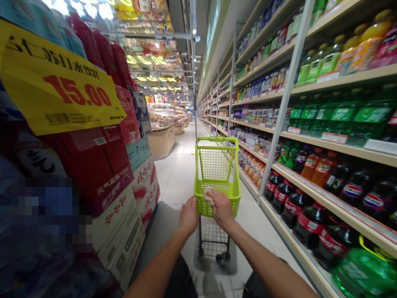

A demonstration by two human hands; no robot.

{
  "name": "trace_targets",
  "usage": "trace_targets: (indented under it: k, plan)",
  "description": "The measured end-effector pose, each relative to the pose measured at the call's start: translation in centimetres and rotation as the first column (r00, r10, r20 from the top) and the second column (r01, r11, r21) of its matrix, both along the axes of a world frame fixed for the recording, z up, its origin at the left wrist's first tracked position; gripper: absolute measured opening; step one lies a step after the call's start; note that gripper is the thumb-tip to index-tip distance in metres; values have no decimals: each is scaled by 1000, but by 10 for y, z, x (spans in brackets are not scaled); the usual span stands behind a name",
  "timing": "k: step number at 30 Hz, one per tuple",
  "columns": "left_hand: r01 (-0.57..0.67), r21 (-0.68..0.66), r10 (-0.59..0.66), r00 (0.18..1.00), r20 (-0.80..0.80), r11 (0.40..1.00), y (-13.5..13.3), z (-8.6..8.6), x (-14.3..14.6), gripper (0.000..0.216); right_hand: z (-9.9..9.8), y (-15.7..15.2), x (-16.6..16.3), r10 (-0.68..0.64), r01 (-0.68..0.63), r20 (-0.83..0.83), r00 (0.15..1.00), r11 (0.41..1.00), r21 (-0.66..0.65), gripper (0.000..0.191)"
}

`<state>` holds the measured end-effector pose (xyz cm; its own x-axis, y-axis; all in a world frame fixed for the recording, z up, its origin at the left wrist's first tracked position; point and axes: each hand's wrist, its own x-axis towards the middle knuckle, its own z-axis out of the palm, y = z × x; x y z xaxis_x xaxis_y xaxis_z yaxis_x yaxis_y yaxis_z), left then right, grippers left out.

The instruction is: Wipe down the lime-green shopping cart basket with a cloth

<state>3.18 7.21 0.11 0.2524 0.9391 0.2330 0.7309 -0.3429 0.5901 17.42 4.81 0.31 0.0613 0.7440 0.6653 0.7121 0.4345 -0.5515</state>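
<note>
A lime-green shopping cart (pixel 217 165) stands in the aisle just ahead of me, its basket looking bare inside. My left hand (pixel 188 215) grips the near rim of the basket, fingers curled over the edge. My right hand (pixel 221 207) rests on the same rim and holds a small crumpled whitish wad (pixel 209 196), perhaps a cloth or paper, against it.
Shelves of soft-drink bottles (pixel 325 174) run along the right. Stacked red and white drink cartons (pixel 124 194) with a yellow 15.00 price sign (pixel 58 91) line the left. A tiled aisle (pixel 180 174) stretches ahead towards wooden display counters (pixel 161 140).
</note>
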Motion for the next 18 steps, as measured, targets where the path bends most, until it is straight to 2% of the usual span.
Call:
trace_targets:
  k: [2,3,5,8,10,12,15,18]
  plan:
    - [29,-4,-27,954,300,1000,9,5,12,55,11,12,-3,-28,5,-323,946,997,-71,34]
    - [57,-43,-31,884,466,997,13,8,20,53,13,18,-4,-47,6,-426,904,995,-98,32]
    - [166,-178,21,671,741,970,19,13,34,46,11,28,-4,-58,-6,-515,855,993,-121,31]
    - [340,-323,189,370,909,883,23,14,47,34,1,36,-3,-33,-47,-546,837,990,-132,26]
    - [391,-346,268,242,933,853,22,12,51,28,-6,37,-2,-47,-36,-544,838,989,-141,27]
    - [452,-350,301,179,937,821,19,8,55,24,-11,36,-2,-82,6,-525,847,989,-145,24]
    - [564,-317,291,138,947,763,10,6,64,24,-17,29,-3,-158,129,-452,878,987,-96,19]
    - [652,-281,276,113,954,704,5,8,71,26,-21,18,-5,-236,233,-227,945,972,-40,33]
